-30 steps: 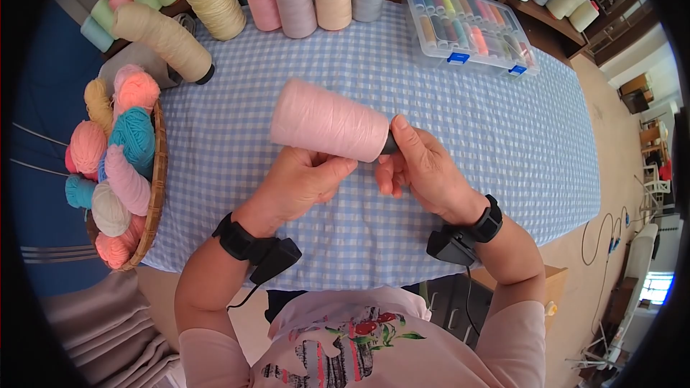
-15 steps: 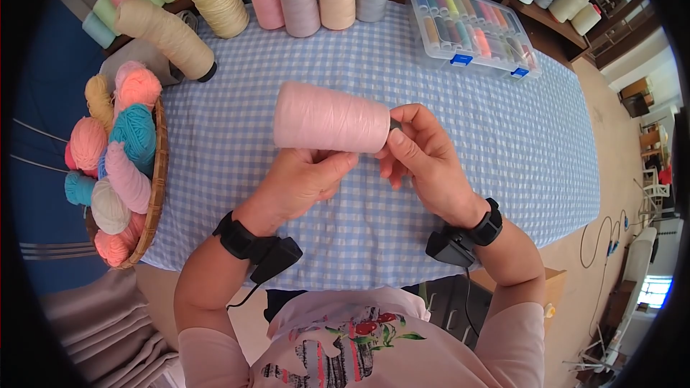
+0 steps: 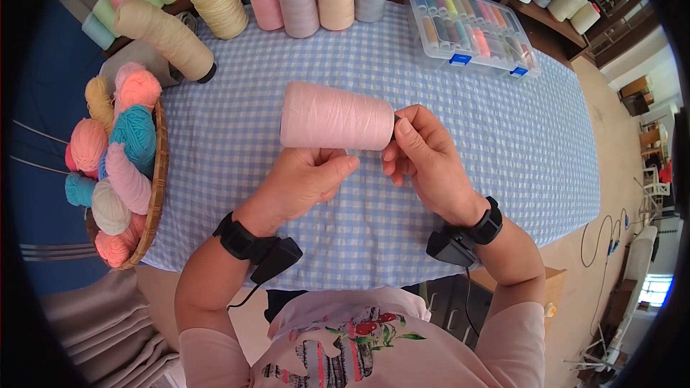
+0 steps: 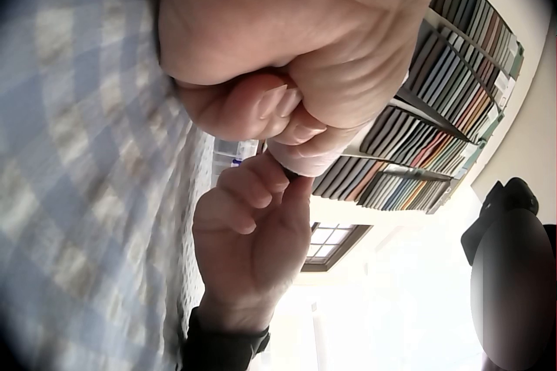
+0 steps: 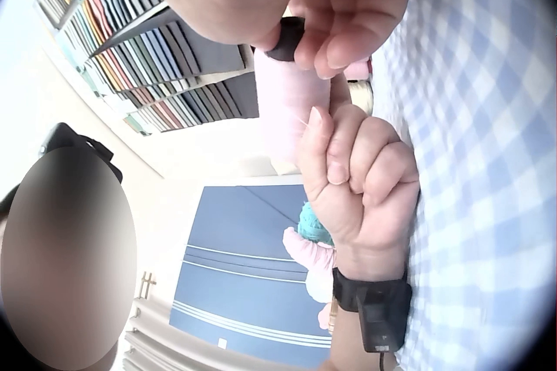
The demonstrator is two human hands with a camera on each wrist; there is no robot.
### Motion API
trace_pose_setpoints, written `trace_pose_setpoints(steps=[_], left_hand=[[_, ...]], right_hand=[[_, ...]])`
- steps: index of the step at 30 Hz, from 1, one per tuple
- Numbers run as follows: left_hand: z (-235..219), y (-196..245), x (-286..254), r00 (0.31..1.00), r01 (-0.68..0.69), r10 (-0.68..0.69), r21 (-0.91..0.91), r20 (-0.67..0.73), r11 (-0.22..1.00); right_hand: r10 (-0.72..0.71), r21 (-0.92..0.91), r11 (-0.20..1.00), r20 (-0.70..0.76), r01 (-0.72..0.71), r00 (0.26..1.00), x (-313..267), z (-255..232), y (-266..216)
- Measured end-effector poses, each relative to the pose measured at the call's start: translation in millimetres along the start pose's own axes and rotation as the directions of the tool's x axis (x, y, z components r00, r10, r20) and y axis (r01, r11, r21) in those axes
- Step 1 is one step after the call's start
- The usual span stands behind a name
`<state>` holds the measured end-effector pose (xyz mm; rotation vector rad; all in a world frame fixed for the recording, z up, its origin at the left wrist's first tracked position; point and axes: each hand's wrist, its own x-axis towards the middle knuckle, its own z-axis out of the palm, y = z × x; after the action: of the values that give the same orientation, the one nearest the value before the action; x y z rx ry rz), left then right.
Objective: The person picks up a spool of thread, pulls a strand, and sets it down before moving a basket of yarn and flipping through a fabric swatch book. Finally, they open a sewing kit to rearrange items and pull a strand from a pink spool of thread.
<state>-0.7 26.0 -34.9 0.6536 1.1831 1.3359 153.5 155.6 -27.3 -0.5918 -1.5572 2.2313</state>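
A large pink thread cone (image 3: pixel 336 116) lies sideways in the air above the checked cloth, its narrow end to the right. My right hand (image 3: pixel 437 172) pinches the black tip at that end between thumb and fingers. In the right wrist view the black tip (image 5: pixel 287 38) shows at the right fingertips. My left hand (image 3: pixel 295 185) is curled just under the cone's wide part. A fine strand (image 5: pixel 301 119) reaches its thumb and forefinger, which appear to pinch it; the other fingers are folded. The left wrist view hides most of the cone behind the left hand (image 4: pixel 287 40).
A basket (image 3: pixel 159 172) of yarn balls stands at the left. Behind it a beige cone (image 3: pixel 165 39) leans over the cloth. Upright thread cones (image 3: pixel 299 6) line the back, and a clear box (image 3: pixel 471 29) of small spools sits at the back right.
The pink cone has shifted slightly right and become more level. My right thumb has moved down across the black tip as the fingers changed their hold. My left hand has barely moved.
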Motion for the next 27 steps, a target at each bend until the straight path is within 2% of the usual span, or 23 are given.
trace_pose_setpoints(steps=[22,27], left_hand=[[1.7,-0.1,-0.4,1.000,-0.008,0.007,-0.032,-0.016,0.999],[1.1,-1.0,-0.1,1.000,-0.006,0.006,-0.038,-0.005,0.999]], right_hand=[[0.016,-0.087,0.996,-0.044,-0.020,0.999,0.3,0.6,-1.6],[0.039,-0.101,0.994,-0.008,-0.040,0.999,1.5,-1.0,-0.1]])
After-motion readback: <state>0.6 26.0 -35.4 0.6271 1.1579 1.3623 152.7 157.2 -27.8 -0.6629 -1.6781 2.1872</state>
